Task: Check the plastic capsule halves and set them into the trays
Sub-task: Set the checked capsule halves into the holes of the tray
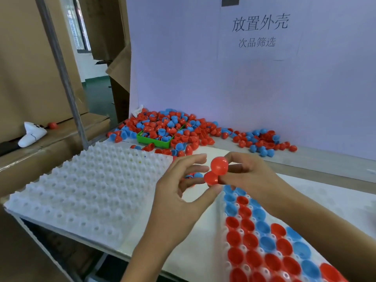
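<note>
Two red capsule halves sit between my hands above the table's middle. My left hand (181, 192) pinches the lower red half (210, 178) between thumb and fingers. My right hand (250, 171) holds the upper red half (219, 165) at its fingertips. The two halves touch. Below my right forearm lies a white tray (240, 231) with several red and blue halves seated in its pockets. A second white tray (89, 190) with empty pockets lies to the left.
A heap of loose red and blue halves (183, 129) covers the far table around a green bin (154, 141). A white board with printed characters (260, 29) stands behind. Cardboard boxes (30, 78) and a metal post (65, 78) are on the left.
</note>
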